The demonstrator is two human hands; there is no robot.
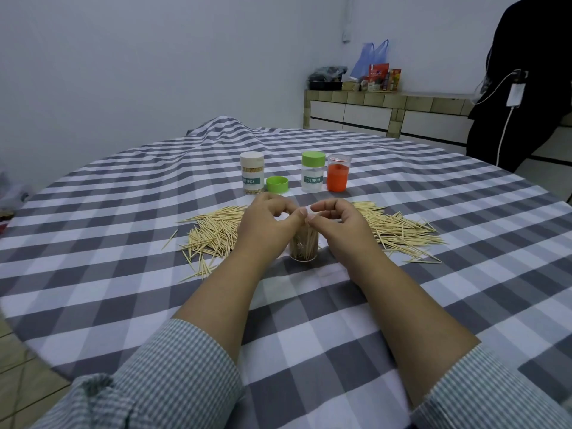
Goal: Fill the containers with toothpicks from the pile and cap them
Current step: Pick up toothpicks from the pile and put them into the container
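Observation:
A clear open container [304, 246] full of toothpicks stands on the checked tablecloth between my hands. My left hand [266, 222] curls around its top from the left, thumb at the rim. My right hand [335, 222] pinches the toothpick tips at the rim from the right. Loose toothpicks lie in a pile on the left [213, 235] and another on the right [399, 227]. Behind stand a filled container with a white cap [252, 172], a loose green cap [277, 184], an empty container with a green cap [313, 171] and an orange container [338, 172].
The round table [123, 274] carries a grey and white checked cloth, bunched up at the far edge [223, 125]. A person in black [523, 88] stands at the far right. A tiled counter [387, 109] with bags and boxes lines the back wall.

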